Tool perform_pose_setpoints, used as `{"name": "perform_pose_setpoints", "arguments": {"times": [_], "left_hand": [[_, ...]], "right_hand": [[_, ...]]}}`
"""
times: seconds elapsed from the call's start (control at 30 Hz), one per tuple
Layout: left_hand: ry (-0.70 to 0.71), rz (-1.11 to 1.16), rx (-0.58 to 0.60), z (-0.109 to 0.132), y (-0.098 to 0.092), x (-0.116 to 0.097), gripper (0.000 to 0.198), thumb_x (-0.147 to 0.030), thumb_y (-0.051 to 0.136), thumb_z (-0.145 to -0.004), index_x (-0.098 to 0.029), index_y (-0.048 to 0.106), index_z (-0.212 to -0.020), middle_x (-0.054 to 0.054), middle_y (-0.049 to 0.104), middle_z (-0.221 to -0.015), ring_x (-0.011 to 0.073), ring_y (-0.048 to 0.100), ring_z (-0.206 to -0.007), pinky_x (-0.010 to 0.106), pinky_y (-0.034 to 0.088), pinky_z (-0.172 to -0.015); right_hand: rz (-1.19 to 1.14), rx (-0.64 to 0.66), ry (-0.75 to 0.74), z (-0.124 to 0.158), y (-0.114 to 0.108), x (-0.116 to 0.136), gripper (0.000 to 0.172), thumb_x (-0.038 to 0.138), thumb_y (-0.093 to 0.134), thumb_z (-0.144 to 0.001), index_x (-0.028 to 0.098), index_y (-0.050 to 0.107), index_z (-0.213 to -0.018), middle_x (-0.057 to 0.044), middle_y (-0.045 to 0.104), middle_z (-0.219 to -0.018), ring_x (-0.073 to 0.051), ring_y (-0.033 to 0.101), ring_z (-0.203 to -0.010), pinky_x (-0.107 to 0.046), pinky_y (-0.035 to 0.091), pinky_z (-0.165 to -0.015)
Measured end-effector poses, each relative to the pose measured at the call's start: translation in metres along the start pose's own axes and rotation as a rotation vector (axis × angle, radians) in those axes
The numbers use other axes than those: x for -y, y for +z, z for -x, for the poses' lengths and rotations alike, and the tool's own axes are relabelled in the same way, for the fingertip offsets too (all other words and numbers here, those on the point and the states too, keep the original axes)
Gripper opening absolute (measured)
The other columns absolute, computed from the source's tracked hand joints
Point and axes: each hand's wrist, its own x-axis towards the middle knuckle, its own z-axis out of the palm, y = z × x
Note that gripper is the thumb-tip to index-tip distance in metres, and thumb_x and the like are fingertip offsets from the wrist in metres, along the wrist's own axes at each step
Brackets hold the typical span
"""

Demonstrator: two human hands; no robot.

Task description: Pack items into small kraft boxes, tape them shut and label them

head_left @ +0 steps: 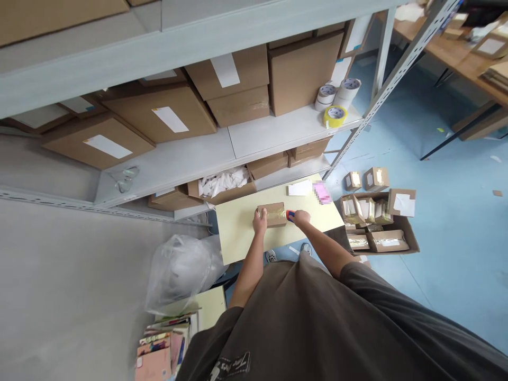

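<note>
Left hand (pixel 260 221) on carton (pixel 274 216), right hand (pixel 301 217) holding tool (pixel 291 215), tabletop (pixel 235 228) margin around

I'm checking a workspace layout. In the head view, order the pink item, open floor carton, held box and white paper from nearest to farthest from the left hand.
1. Held box: gripped at its left end by the left hand.
2. White paper: near the table's far edge.
3. Pink item: right of the paper.
4. Open floor carton: farther right.
</note>
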Motion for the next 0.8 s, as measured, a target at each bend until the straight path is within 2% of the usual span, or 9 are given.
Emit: {"name": "perform_pose_setpoints", "arguments": {"times": [0.1, 0.23, 0.33, 0.43, 0.5, 0.53, 0.6, 0.67, 0.8], "left_hand": [[-0.001, 0.008, 0.012, -0.003, 0.000, 0.000, 0.059, -0.061, 0.047, -0.107, -0.025, 0.054, -0.154, 0.011, 0.072, -0.142, 0.0301, 0.068, -0.132, 0.039, 0.054, -0.107], [0.017, 0.006, 0.022, -0.008, 0.000, -0.002, 0.057, -0.059, 0.047, -0.108, -0.024, 0.055, -0.152, 0.012, 0.073, -0.141, 0.0306, 0.069, -0.130, 0.039, 0.054, -0.105], [0.033, -0.011, 0.038, -0.010, -0.002, -0.003, 0.056, -0.058, 0.045, -0.109, -0.022, 0.055, -0.151, 0.013, 0.072, -0.142, 0.0309, 0.067, -0.132, 0.038, 0.054, -0.105], [0.059, -0.013, 0.049, -0.011, -0.004, -0.004, 0.057, -0.058, 0.042, -0.109, -0.021, 0.054, -0.151, 0.013, 0.070, -0.145, 0.0302, 0.066, -0.134, 0.037, 0.054, -0.106], [0.063, -0.010, 0.047, -0.012, -0.004, -0.004, 0.059, -0.060, 0.042, -0.109, -0.021, 0.053, -0.152, 0.014, 0.069, -0.146, 0.0305, 0.066, -0.135, 0.037, 0.053, -0.106], [0.060, -0.011, 0.046, -0.012, -0.003, -0.004, 0.060, -0.060, 0.042, -0.109, -0.021, 0.052, -0.153, 0.014, 0.069, -0.146, 0.0309, 0.066, -0.135, 0.037, 0.053, -0.107], [0.036, -0.012, 0.041, -0.012, -0.002, -0.006, 0.061, -0.060, 0.042, -0.109, -0.020, 0.053, -0.153, 0.015, 0.070, -0.145, 0.0321, 0.066, -0.134, 0.039, 0.053, -0.108], [0.010, 0.004, 0.033, -0.014, -0.002, -0.009, 0.059, -0.059, 0.044, -0.108, -0.020, 0.055, -0.152, 0.015, 0.071, -0.143, 0.0328, 0.066, -0.134, 0.040, 0.052, -0.109], [0.111, 0.150, -0.004, -0.021, -0.008, -0.013, 0.058, -0.054, 0.048, -0.109, -0.025, 0.048, -0.159, 0.012, 0.067, -0.150, 0.0280, 0.064, -0.138, 0.037, 0.051, -0.112]], "right_hand": [[-0.062, -0.040, 0.121, -0.002, 0.007, -0.034, 0.051, 0.044, 0.037, -0.112, 0.011, 0.068, -0.137, -0.025, 0.074, -0.128, -0.029, 0.073, -0.120, -0.033, 0.054, -0.092], [-0.085, 0.038, 0.093, -0.001, 0.004, -0.077, 0.042, 0.035, 0.049, -0.108, 0.010, 0.067, -0.136, -0.025, 0.071, -0.131, -0.029, 0.070, -0.123, -0.032, 0.051, -0.097], [-0.108, 0.008, 0.111, 0.007, -0.006, -0.085, 0.044, 0.042, 0.052, -0.106, 0.011, 0.070, -0.132, -0.025, 0.070, -0.131, -0.031, 0.070, -0.121, -0.034, 0.052, -0.098], [-0.226, -0.053, 0.058, 0.020, -0.014, -0.063, 0.052, 0.052, 0.052, -0.104, 0.014, 0.069, -0.135, -0.024, 0.072, -0.128, -0.035, 0.070, -0.120, -0.041, 0.054, -0.099], [-0.293, -0.049, -0.026, 0.028, -0.015, -0.034, 0.053, 0.056, 0.048, -0.105, 0.020, 0.069, -0.137, -0.017, 0.075, -0.125, -0.031, 0.070, -0.117, -0.037, 0.055, -0.098], [-0.330, -0.038, -0.075, 0.031, -0.015, -0.018, 0.052, 0.055, 0.039, -0.109, 0.024, 0.068, -0.139, -0.012, 0.076, -0.123, -0.027, 0.071, -0.116, -0.033, 0.055, -0.097], [-0.517, 0.015, -0.212, 0.035, -0.015, 0.012, 0.056, 0.053, 0.030, -0.111, 0.024, 0.065, -0.145, -0.010, 0.077, -0.124, -0.025, 0.069, -0.118, -0.031, 0.055, -0.100], [-0.627, 0.049, -0.220, 0.036, -0.016, 0.033, 0.059, 0.057, 0.033, -0.109, 0.022, 0.062, -0.148, -0.010, 0.075, -0.131, -0.025, 0.068, -0.121, -0.030, 0.054, -0.102], [-0.715, 0.019, -0.209, 0.028, -0.024, 0.042, 0.067, 0.063, 0.028, -0.109, 0.021, 0.054, -0.155, -0.013, 0.071, -0.140, -0.024, 0.068, -0.122, -0.030, 0.055, -0.100]]}}
